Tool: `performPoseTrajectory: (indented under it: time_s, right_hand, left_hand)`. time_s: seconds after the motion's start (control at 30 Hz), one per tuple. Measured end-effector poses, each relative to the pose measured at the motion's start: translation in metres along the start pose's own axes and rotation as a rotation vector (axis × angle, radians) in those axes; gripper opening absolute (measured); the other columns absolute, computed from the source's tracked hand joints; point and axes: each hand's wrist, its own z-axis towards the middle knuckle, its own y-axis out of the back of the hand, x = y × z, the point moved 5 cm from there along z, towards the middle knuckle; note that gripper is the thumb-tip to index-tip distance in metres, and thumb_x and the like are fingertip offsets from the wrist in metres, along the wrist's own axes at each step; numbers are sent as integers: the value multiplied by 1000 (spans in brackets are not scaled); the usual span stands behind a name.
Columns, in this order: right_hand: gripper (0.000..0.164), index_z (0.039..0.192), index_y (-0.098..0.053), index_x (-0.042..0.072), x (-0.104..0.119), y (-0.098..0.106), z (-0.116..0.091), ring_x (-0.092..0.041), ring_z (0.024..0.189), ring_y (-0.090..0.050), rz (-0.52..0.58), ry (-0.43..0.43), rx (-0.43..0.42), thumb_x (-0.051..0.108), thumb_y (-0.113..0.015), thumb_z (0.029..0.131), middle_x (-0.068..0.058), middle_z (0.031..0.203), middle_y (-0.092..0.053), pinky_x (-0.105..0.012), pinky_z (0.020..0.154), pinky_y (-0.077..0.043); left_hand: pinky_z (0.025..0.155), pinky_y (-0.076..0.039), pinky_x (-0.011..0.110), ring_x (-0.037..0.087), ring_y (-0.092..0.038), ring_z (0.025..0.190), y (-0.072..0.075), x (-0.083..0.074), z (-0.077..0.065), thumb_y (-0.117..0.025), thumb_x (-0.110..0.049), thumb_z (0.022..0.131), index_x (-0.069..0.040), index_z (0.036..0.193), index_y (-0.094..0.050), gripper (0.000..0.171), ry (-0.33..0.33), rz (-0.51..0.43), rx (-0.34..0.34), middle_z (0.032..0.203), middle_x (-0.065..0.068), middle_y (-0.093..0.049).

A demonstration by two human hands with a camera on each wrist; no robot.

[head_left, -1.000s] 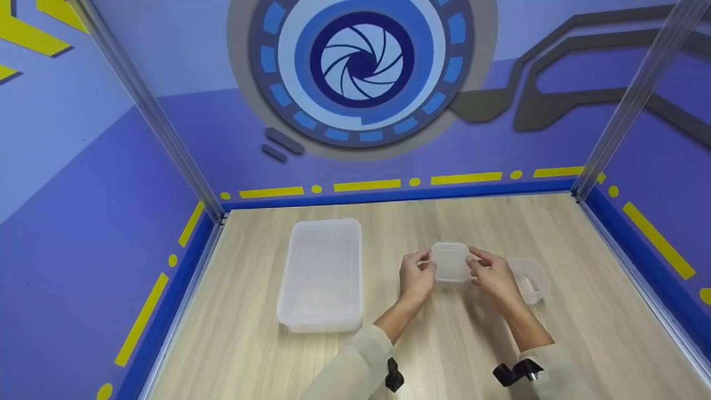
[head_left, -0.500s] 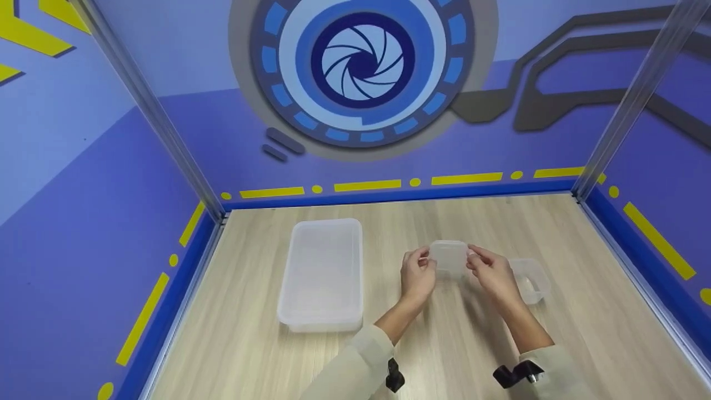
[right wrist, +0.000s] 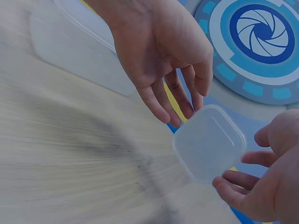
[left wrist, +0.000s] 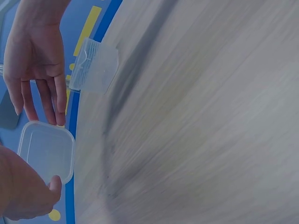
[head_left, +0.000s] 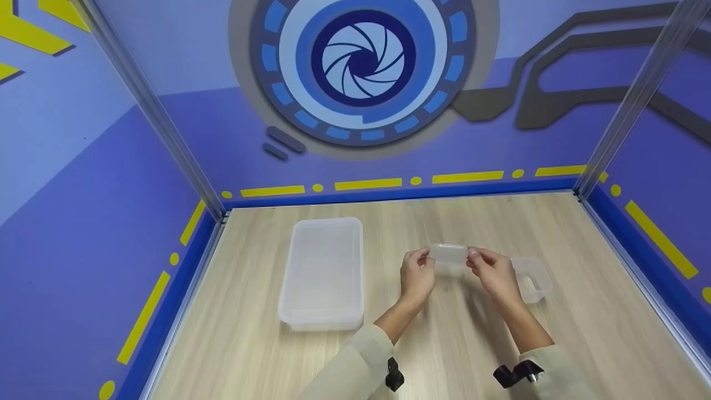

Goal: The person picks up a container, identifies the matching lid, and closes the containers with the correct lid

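A small square translucent plastic lid is held between both hands above the table, tilted so that the head view sees it foreshortened. My left hand pinches its left edge. At the opposite edge, my right hand pinches it between thumb and fingers. The right wrist view shows the flat face of the lid and its raised rim. Just beyond my right hand stands a small clear plastic container without a cover, partly hidden by that hand.
A large rectangular translucent box with its lid on stands left of my hands. The wood-grain table is enclosed by printed blue panels at the back and both sides, with metal posts at the corners.
The lid has tipped from showing its broad face to a thin foreshortened strip in the head view. Both hands stay nearly in place, and the containers have not moved.
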Motion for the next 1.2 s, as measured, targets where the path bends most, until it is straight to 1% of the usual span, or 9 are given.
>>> performPoseTrajectory:
  time_s: [0.2, 0.33, 0.47, 0.53, 0.7, 0.83, 1.0, 1.1, 1.2]
  right_hand:
    - [46, 150, -55, -2, -1, 2, 2, -36, 135, -60, -47, 16, -15, 25, -52, 114, -25, 148, -59, -28, 106, -51]
    - [44, 150, -58, 3, 0, 4, 3, -31, 128, -64, -149, 47, -46, 25, -55, 112, -22, 143, -63, -25, 99, -54]
    - [42, 148, -61, 3, 5, 7, 4, -28, 114, -66, -266, 134, -100, 20, -60, 109, -21, 132, -69, -18, 81, -51]
    - [41, 147, -62, 3, 9, 10, 3, -28, 111, -67, -301, 178, -121, 16, -61, 108, -21, 128, -71, -15, 78, -49]
    - [40, 145, -64, 4, 21, 16, 4, -33, 115, -68, -343, 264, -152, 12, -64, 106, -21, 124, -71, -11, 80, -45]
    - [37, 141, -68, 5, 32, 21, 8, -34, 112, -68, -359, 339, -188, 11, -66, 105, -19, 119, -70, -12, 82, -44]
    - [30, 131, -76, 7, 44, 28, 14, -20, 93, -68, -384, 412, -276, 7, -70, 102, -15, 105, -73, -8, 75, -44]
    - [28, 127, -77, 6, 48, 34, 15, -8, 81, -65, -407, 424, -295, 5, -70, 101, -15, 99, -72, -7, 67, -44]
    - [28, 128, -76, 3, 50, 40, 18, -2, 73, -61, -409, 405, -281, 3, -69, 101, -16, 98, -70, -10, 60, -47]
  left_hand:
    - [109, -51, 36, 24, -60, 127, 2, 2, 0, -55, -11, 109, 1, 136, -66, 32, 11, 0, 3, 130, 4, -63]
    - [108, -51, 36, 21, -61, 126, 1, 3, 0, -56, -10, 108, -1, 135, -68, 30, 10, 2, -2, 126, 2, -64]
    - [104, -53, 35, 16, -62, 118, -4, -1, 0, -58, -8, 107, -2, 133, -69, 29, -8, -17, 1, 121, 0, -63]
    - [103, -54, 34, 15, -62, 115, -6, -4, 0, -59, -7, 107, -2, 132, -70, 28, -13, -37, 5, 118, 0, -63]
    - [102, -55, 33, 17, -65, 116, -12, -12, 2, -62, -5, 105, -1, 133, -69, 29, -38, -57, -1, 119, 2, -64]
    - [101, -56, 33, 24, -68, 117, -15, -21, 5, -62, -2, 103, 5, 136, -66, 34, -119, -57, -34, 121, 10, -66]
    - [97, -57, 28, 23, -71, 110, -18, -31, 9, -64, 3, 100, 4, 135, -68, 35, -202, -23, -76, 116, 11, -68]
    - [92, -57, 23, 17, -71, 104, -20, -34, 12, -67, 5, 97, 2, 131, -71, 34, -210, 3, -80, 111, 6, -68]
    - [85, -58, 20, 12, -70, 98, -23, -36, 14, -68, 9, 95, 1, 128, -72, 34, -198, -5, -64, 108, 5, -68]
